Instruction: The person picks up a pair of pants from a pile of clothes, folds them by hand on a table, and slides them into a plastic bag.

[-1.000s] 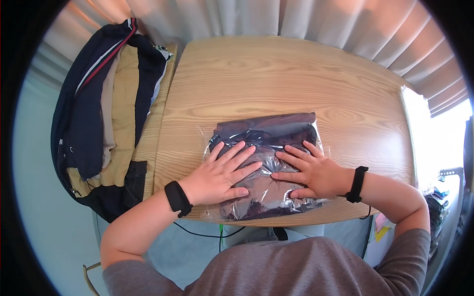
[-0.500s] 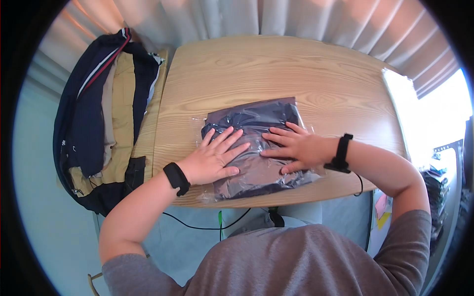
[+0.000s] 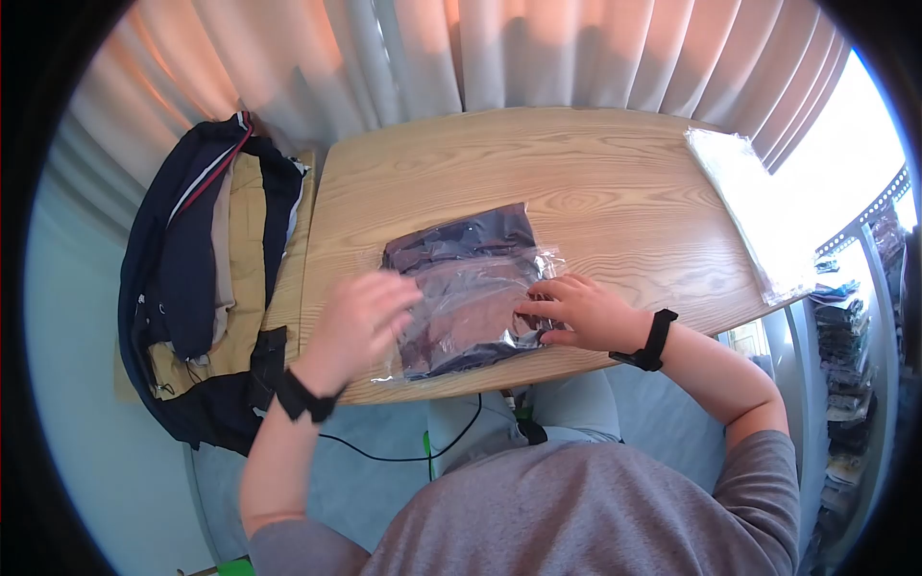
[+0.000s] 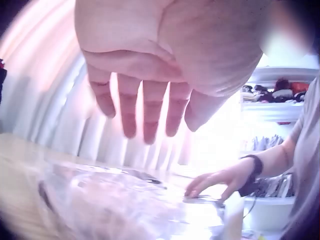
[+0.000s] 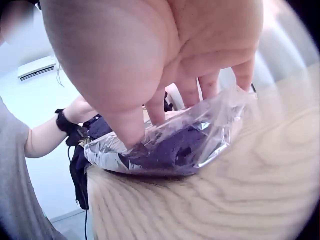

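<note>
A folded dark garment in a clear plastic bag point(image 3: 471, 288) lies flat near the front edge of the wooden table. My left hand point(image 3: 360, 322), blurred by motion, is raised over the bag's left side. In the left wrist view its fingers point(image 4: 150, 112) stretch out above the plastic, holding nothing. At the bag's right edge, my right hand point(image 3: 591, 312) rests with its fingertips on the plastic. From the right wrist view, the thumb and fingers of the right hand point(image 5: 165, 65) come down onto the crinkled bag point(image 5: 185, 145), pressing its top.
On the left, a dark navy bag or garment heap point(image 3: 182, 288) with tan cloth lies at the table's side. A stack of clear plastic bags point(image 3: 735, 192) sits at the right edge of the wooden table point(image 3: 615, 173). Beyond it, shelves hold packed items point(image 3: 845, 384). A pale curtain point(image 3: 528, 58) hangs behind.
Both hands lay flat with spread fingers on the bagged garment. My left hand has since lifted off; my right hand has moved to the bag's right edge. The head view has shifted.
</note>
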Motion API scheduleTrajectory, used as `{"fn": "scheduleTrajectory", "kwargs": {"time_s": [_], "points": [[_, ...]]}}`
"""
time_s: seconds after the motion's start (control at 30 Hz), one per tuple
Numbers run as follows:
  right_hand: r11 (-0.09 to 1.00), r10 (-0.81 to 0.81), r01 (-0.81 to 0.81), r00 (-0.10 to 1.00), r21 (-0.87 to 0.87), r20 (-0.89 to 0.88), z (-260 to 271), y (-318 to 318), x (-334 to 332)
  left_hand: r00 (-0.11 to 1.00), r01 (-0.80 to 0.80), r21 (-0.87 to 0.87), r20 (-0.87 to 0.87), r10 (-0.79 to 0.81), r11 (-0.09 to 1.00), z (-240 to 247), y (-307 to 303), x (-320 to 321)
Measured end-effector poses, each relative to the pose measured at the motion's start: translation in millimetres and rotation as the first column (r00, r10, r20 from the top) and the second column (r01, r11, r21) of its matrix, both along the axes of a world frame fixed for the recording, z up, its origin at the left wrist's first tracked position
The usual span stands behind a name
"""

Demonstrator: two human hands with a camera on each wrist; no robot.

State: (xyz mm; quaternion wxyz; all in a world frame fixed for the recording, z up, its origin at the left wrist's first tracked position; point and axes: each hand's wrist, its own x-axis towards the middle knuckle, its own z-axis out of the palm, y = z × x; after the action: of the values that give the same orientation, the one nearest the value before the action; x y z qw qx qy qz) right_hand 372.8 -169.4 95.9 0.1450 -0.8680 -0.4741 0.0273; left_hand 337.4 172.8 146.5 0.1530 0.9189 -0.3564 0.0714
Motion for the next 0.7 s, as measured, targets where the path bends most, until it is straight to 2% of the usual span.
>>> {"fn": "scheduleTrajectory", "kwargs": {"time_s": [0.03,0.1,0.13,0.2,0.23,0.3,0.33,0.4,0.43,0.53,0.6,0.63,0.7], "points": [[1.000,-0.002,0.002,1.000,0.001,-0.002,-5.2,-1.5,-0.1,1.000,0.002,0.001,-0.002,-0.002,1.000,-0.4,-11.7,-18.0],[0.999,0.014,-0.016,0.998,0.035,0.053,-13.2,-4.0,1.3,0.981,-0.157,0.138,-0.092,0.170,0.978,-6.0,-30.4,-50.2],[0.999,0.018,-0.020,0.998,0.036,0.053,-12.0,-5.6,0.4,0.980,-0.161,0.139,-0.092,0.174,0.977,-15.2,-32.0,-58.9],[0.999,0.030,-0.030,1.000,0.030,0.000,-5.3,-9.3,-3.2,0.947,-0.302,0.217,-0.040,0.318,0.928,-39.6,-32.0,-66.4],[0.999,0.033,-0.033,0.999,0.030,-0.002,-8.0,-11.4,-2.4,0.946,-0.305,0.218,-0.042,0.321,0.927,-45.2,-30.5,-66.1],[0.993,0.000,0.022,0.981,0.112,-0.193,-12.6,-14.2,0.2,0.951,-0.297,0.140,-0.042,0.306,0.944,-53.2,-26.3,-64.6],[0.993,-0.001,0.023,0.981,0.113,-0.192,-12.3,-13.9,1.6,0.952,-0.297,0.140,-0.040,0.305,0.945,-57.9,-24.0,-63.6],[0.981,-0.099,0.175,0.817,0.081,-0.568,-8.9,-12.8,3.9,0.964,-0.266,0.172,0.075,0.256,0.949,-66.0,-19.6,-61.6],[0.981,-0.099,0.175,0.818,0.081,-0.566,-11.7,-14.6,4.4,0.964,-0.266,0.171,0.076,0.256,0.949,-66.9,-16.7,-59.9],[0.982,-0.051,0.130,0.880,0.135,-0.472,-17.1,-20.6,6.8,0.964,-0.263,0.136,-0.004,0.266,0.955,-56.1,-10.2,-51.4],[0.973,-0.001,0.120,0.859,0.198,-0.513,-0.5,-23.8,6.8,0.882,-0.304,0.222,-0.301,0.361,0.927,-20.5,-11.7,-47.3],[0.973,-0.004,0.121,0.861,0.198,-0.508,11.5,-25.5,6.8,0.885,-0.303,0.219,-0.296,0.359,0.927,-3.6,-9.8,-46.5],[0.942,0.109,0.100,0.810,0.319,-0.576,34.2,-28.1,9.9,0.832,-0.330,0.005,-0.470,0.294,0.944,26.6,1.1,-45.8]]}}
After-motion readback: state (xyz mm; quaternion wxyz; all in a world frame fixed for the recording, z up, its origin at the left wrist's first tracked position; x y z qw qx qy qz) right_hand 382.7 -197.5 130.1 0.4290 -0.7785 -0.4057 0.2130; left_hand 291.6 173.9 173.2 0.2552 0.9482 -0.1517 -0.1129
